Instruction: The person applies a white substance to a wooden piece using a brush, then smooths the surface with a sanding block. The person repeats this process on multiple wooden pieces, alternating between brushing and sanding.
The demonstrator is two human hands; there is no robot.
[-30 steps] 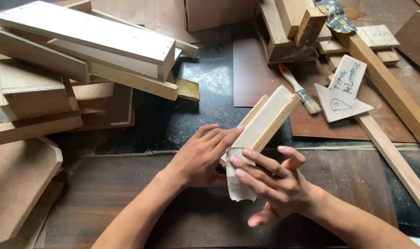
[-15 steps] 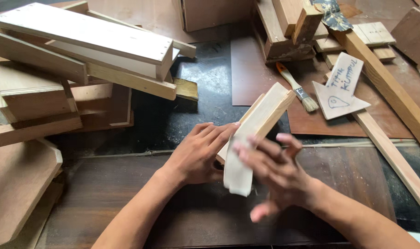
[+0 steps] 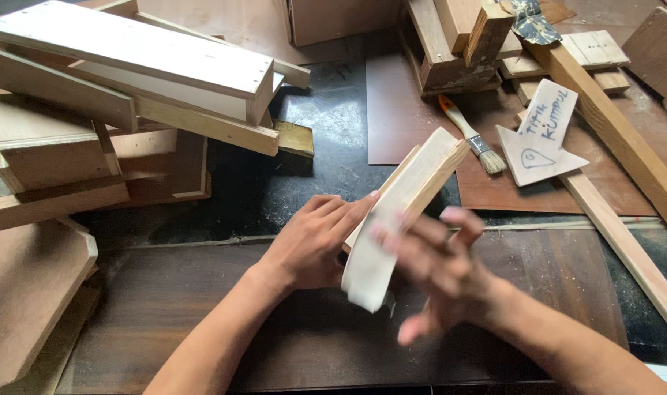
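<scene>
Plywood offcuts (image 3: 33, 292) lie at the far left edge of what we see, and above them a heap of wooden planks and box pieces (image 3: 136, 80) leans over the dark, dusty floor (image 3: 326, 153). Moving toward the middle, our left hand (image 3: 311, 245) curls its fingers against the near face of a pale wooden block (image 3: 414, 186), steadying it from the left side; the fingers are bent around the wood and touching it. That block stands tilted, its upper end leaning away to the right, its lower end over the dark brown board (image 3: 201, 314) that runs across the bottom of the view. A strip of pale sandpaper (image 3: 368, 271) is draped over the block's near edge and hangs below it. Our right hand (image 3: 436, 263) is blurred, fingers spread and pressed on the strip; we cannot tell whether it truly clasps it. Beyond the block, a small paintbrush (image 3: 469, 135) with an orange handle lies on a reddish sheet. Just right of the brush sits an arrow-shaped wooden sign (image 3: 542, 139), and a long timber batten (image 3: 611, 132) runs diagonally off the right side.
</scene>
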